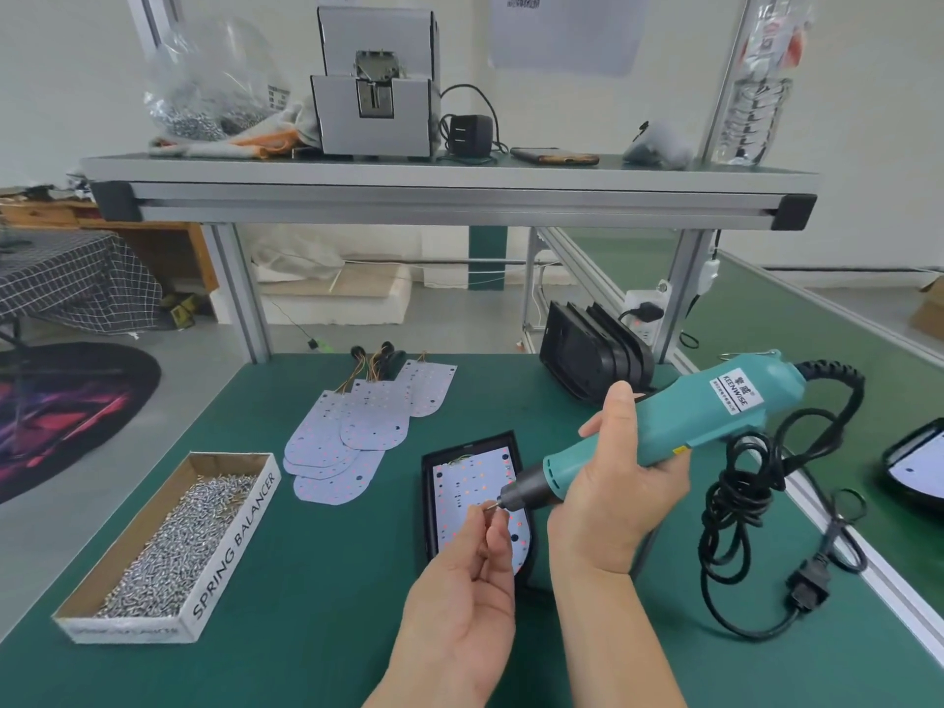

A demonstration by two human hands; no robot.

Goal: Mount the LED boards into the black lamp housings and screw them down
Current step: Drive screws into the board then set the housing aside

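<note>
A black lamp housing lies on the green table with a white LED board set inside it. My right hand grips a teal electric screwdriver, its tip pointing left just above the board. My left hand pinches a small screw and holds it against the driver's bit. Several loose LED boards with wires lie fanned out further back on the left. A stack of black housings stands on edge at the back right.
An open cardboard box full of screws sits at the left. The screwdriver's black coiled cord and plug trail across the table at the right. Another housing with a board lies on the green conveyor at the far right. An overhead shelf carries a screw feeder.
</note>
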